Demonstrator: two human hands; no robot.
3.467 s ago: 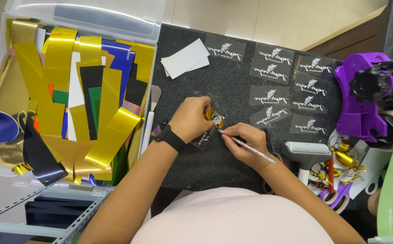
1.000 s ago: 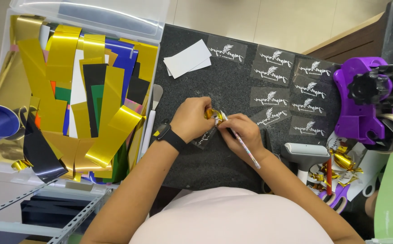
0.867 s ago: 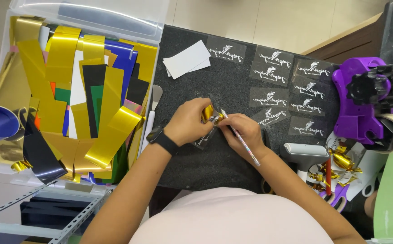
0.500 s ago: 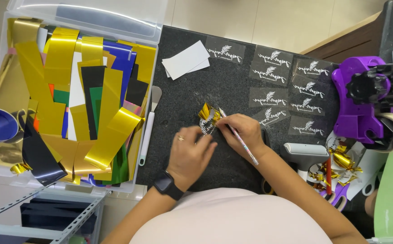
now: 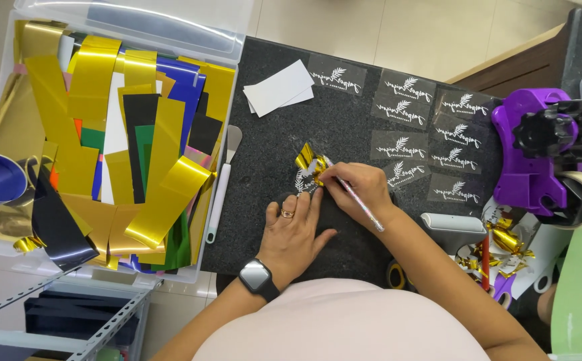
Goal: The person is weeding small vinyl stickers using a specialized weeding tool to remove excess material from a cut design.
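Observation:
My left hand [image 5: 293, 230] lies flat on the dark mat [image 5: 271, 160], fingers spread, pressing down a clear sticker with white print [image 5: 302, 182]. It wears a ring and a black wristwatch [image 5: 259, 279]. My right hand [image 5: 358, 192] grips a thin pen-like tool [image 5: 358, 200], its tip at a crumpled piece of gold foil [image 5: 309, 160] peeling off the sticker.
A clear bin [image 5: 110, 134] of gold, blue, black and green foil strips stands left. A white-handled spatula [image 5: 222, 184] lies beside it. White cards [image 5: 279, 88] and several printed stickers [image 5: 404, 120] lie on the mat. A purple tape dispenser [image 5: 538, 157] and foil scraps [image 5: 498, 247] sit right.
My left hand has let go of the sticker near the foil, drawn back toward me and flattened onto the mat. The right hand has kept the tool at the gold foil.

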